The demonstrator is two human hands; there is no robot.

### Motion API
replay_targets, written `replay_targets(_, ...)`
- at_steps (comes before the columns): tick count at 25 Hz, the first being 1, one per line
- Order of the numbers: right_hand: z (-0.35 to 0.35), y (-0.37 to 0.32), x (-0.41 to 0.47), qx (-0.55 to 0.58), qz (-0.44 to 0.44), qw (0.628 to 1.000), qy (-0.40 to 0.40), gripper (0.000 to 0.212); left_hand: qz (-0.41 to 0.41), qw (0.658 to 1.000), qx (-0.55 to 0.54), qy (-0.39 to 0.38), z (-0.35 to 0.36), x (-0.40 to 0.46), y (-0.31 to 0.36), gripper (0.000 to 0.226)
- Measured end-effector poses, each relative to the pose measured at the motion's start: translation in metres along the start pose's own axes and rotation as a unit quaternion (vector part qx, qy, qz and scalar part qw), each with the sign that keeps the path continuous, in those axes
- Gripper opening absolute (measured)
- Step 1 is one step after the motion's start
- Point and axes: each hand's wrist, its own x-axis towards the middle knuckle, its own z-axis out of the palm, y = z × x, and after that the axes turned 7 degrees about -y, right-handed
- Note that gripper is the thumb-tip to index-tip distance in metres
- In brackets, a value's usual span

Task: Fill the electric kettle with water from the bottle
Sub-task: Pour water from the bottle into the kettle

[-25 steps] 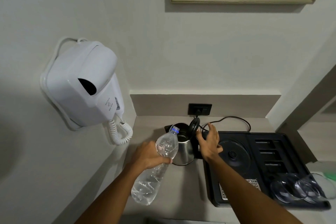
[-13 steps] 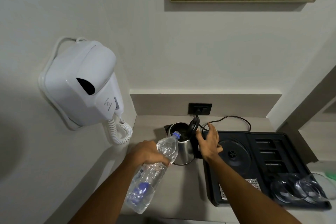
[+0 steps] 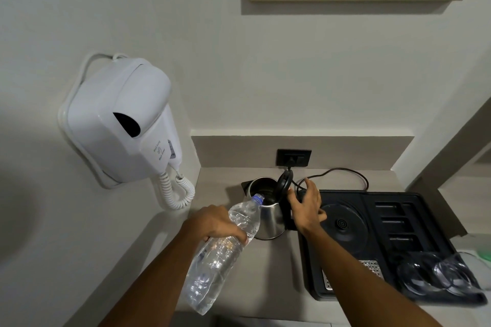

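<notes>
A steel electric kettle (image 3: pixel 268 218) stands on the grey counter with its black lid (image 3: pixel 283 182) flipped up. My left hand (image 3: pixel 212 223) grips a clear plastic water bottle (image 3: pixel 220 255) around its upper part. The bottle is tilted, its blue-ringed neck (image 3: pixel 257 197) resting at the kettle's open rim. Whether water is flowing cannot be seen. My right hand (image 3: pixel 305 207) sits at the kettle's black handle, thumb on one side and fingers loosely spread on the other.
A black tray (image 3: pixel 425 220) right of the kettle carries the round kettle base (image 3: pixel 341 223) and two upturned glasses (image 3: pixel 435 272). A cord runs to the wall socket (image 3: pixel 293 157). A white wall-mounted hair dryer (image 3: pixel 119 125) juts out on the left.
The bottle's base has swung a little lower in view, toward me, while its neck stays at the kettle's opening. My right hand has not moved.
</notes>
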Motion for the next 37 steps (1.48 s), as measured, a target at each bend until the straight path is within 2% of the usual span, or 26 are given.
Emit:
replay_targets(3,0.001,0.000,0.001,0.000,0.001,1.000,0.004,0.093,-0.002,1.000,-0.015,-0.006,-0.002,0.000,0.000,0.086)
replay_targets(16,0.001,-0.001,-0.001,-0.001,0.002,1.000,0.010,0.075,0.012,1.000,-0.011,0.001,-0.002,0.005,-0.004,0.084)
replay_targets(19,0.000,-0.003,-0.002,-0.003,0.002,1.000,0.005,0.075,0.026,0.999,0.006,0.031,-0.001,0.007,-0.002,0.082)
replay_targets(23,0.000,-0.001,-0.002,0.002,0.000,1.000,0.005,0.076,0.052,0.991,-0.017,0.121,0.010,0.011,-0.003,0.078)
replay_targets(28,0.001,-0.001,-0.002,0.005,0.000,1.000,0.005,0.077,0.049,0.955,-0.149,0.253,0.041,0.020,-0.015,0.066)
replay_targets(33,0.002,0.001,0.000,0.002,0.002,1.000,-0.003,0.085,0.040,0.896,-0.320,0.306,0.081,0.022,-0.041,0.074)
replay_targets(37,0.003,0.004,0.003,0.002,0.001,1.000,-0.004,0.090,0.078,0.863,-0.401,0.297,0.107,0.026,-0.059,0.082)
